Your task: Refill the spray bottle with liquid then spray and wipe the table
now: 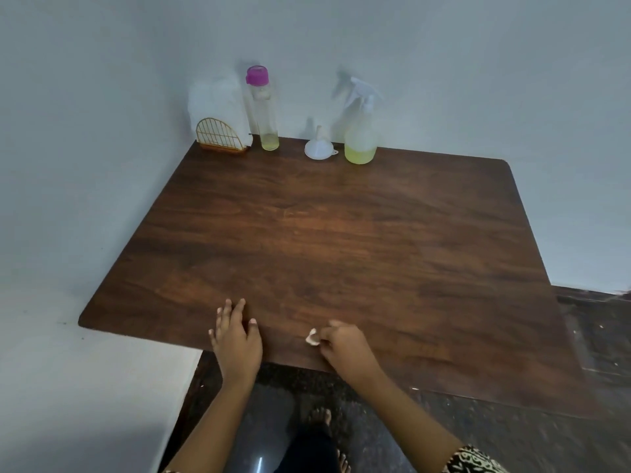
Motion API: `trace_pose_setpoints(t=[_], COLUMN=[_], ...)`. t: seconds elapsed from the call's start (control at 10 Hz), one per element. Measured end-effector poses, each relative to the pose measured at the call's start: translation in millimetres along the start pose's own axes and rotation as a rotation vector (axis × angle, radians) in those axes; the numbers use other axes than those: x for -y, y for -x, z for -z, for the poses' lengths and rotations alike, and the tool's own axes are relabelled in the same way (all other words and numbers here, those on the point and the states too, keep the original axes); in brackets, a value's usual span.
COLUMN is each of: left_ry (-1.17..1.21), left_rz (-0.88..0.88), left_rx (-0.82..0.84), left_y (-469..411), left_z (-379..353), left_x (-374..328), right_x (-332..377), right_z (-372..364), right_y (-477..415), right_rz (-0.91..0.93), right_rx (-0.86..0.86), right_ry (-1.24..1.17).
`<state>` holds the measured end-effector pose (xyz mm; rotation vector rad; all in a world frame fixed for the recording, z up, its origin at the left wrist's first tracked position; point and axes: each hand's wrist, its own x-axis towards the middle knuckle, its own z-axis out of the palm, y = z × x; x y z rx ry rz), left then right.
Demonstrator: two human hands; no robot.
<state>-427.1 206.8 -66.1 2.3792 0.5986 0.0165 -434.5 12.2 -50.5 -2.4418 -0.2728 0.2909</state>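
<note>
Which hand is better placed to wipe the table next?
Right, I'd say: the right hand pinches a white tissue wad low over the table near its front edge, while the left hand lies flat and empty.

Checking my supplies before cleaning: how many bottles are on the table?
2. The pink-capped bottle stands at the table's far edge beside the napkin holder; the spray bottle stands further right, past the funnel. None appears hidden.

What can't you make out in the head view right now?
Head view only:
White scrap in right hand: too small, half hidden inside the pinch; tissue or cloth unclear.
Table: any spray wetness lost in blur and sheen.
Spray bottle: pale head blends into the wall; tightness unclear.
</note>
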Motion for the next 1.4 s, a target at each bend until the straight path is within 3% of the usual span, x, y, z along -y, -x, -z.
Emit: trace_pose_setpoints(t=[0.1,0.2,0.3,0.4,0.6,0.7,0.8,0.9,1.0,1.1,1.3,1.4], left_ry=[0.33,0.555,0.665,0.679,0.562,0.543,0.591,0.603,0.513,0.345,0.256,0.23], left_rz=[-0.035,-0.165,-0.294,-0.38,-0.537,-0.547,-0.44,-0.335,-0.26,-0.167,-0.214,-0.182], left_rx=[0.106,0.369,0.527,0.57,0.609,0.595,0.596,0.671,0.785,0.827,0.718,0.653], left_y=[18.7,32.6,43.4,53.0,72.1,87.4,111.4,140.9,163.2,170.9,168.7,155.6], left_z=[-3.1,-10.9,-26.5,-49.2,-123.0,-173.2,-231.2,-279.4,-327.8,-378.3,-425.3,-436.6], left_x=[-32.5,-89.1,-150.6,-198.6,-284.8,-327.2,-376.3,-429.1,-473.5,-498.8,-505.9,-499.1], right_x=[-4.5,-18.0,-24.4,-44.6,-127.8,-183.0,-256.4,-318.1,-379.0,-449.8,-570.6,-612.6], right_z=[22.7,72.0,130.2,170.1,224.3,259.5,302.5,345.6,375.6,392.5,387.5,375.3], right_y=[-1.4,-4.4,3.2,13.0,32.8,43.7,59.2,78.8,88.7,89.8,49.7,21.0], right_rz=[-0.353,-0.467,-0.417,-0.405,-0.439,-0.435,-0.431,-0.444,-0.515,-0.632,-0.846,-0.858], right_rx=[-0.041,-0.127,-0.222,-0.385,-0.538,-0.541,-0.445,-0.264,-0.313,-0.414,-0.509,-0.323], right_ry=[-0.665,-1.038,-1.105,-1.158,-1.317,-1.313,-1.257,-1.041,-0.895,-0.714,-0.308,-0.171])
